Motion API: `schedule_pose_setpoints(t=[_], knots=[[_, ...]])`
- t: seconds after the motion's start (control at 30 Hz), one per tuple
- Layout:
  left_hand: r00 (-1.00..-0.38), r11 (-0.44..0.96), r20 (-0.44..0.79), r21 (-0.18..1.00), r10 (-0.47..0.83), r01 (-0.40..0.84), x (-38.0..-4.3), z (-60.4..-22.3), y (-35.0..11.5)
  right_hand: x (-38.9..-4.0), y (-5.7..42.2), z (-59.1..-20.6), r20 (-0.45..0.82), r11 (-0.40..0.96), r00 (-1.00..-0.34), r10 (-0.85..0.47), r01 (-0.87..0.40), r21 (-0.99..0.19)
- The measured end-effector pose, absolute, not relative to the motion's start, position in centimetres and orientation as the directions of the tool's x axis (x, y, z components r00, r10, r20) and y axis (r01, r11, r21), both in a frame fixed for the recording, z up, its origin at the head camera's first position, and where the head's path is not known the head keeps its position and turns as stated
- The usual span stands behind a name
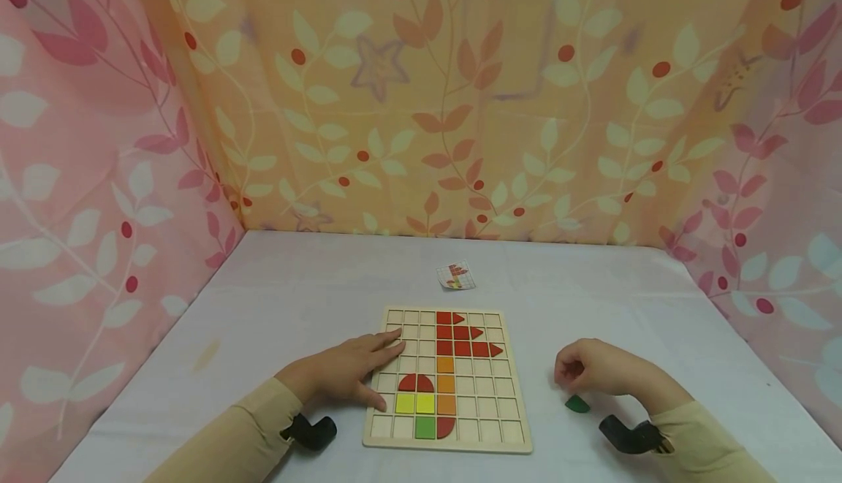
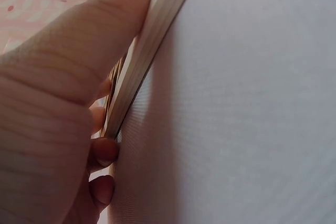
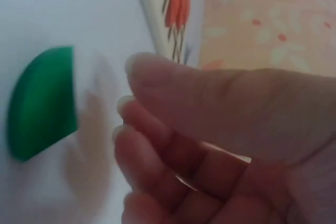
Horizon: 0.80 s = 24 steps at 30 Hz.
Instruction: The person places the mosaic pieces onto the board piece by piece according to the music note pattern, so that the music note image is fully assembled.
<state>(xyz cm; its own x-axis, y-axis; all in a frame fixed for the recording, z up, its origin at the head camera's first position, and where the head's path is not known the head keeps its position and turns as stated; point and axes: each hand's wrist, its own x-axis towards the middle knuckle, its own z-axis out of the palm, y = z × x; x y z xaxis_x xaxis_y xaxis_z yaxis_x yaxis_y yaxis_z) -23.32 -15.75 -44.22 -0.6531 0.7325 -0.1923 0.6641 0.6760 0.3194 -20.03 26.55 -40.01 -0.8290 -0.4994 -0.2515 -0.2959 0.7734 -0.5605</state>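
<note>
A wooden grid board (image 1: 483, 408) lies on the table, with my left hand (image 1: 343, 367) spread over its left edge. In the left wrist view the thumb (image 2: 79, 40) rests against the board's rim (image 2: 139, 66). Set in the grid are red pieces (image 1: 444, 333), orange squares (image 1: 445, 384), yellow squares (image 1: 415, 403), a green square (image 1: 425, 427) and a red quarter-circle (image 1: 446, 427). Right of the board, my right hand (image 1: 601, 370) hovers with loosely bent fingers and nothing visible between them. Beside its fingertips lies a green quarter-circle piece (image 3: 44, 103), apart from the hand.
A small card (image 1: 455, 276) printed with a coloured grid pattern lies behind the board. White cloth (image 1: 316, 271) covers the table. Patterned curtains (image 1: 421, 103) stand at the back and both sides. Black devices (image 1: 631, 435) are strapped at both wrists.
</note>
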Motion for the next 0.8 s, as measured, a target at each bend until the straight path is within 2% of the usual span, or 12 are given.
schedule_pose_setpoints(t=[0.27,0.5,0.8], knots=[[-0.65,0.672,-0.192,0.322,0.736,0.666,-23.3,-44.0,-15.7,-19.3,27.8,-41.1,-0.286,0.759,-0.819,-0.497,-0.25,-0.601],[-0.643,0.664,-0.185,0.322,0.743,0.674,-23.3,-44.0,-15.7,-19.3,28.1,-41.7,-0.269,0.737,-0.794,-0.545,-0.301,-0.605],[-0.649,0.667,-0.179,0.329,0.739,0.669,-23.3,-44.4,-15.7,-19.4,26.7,-41.1,-0.271,0.756,-0.811,-0.519,-0.288,-0.588]])
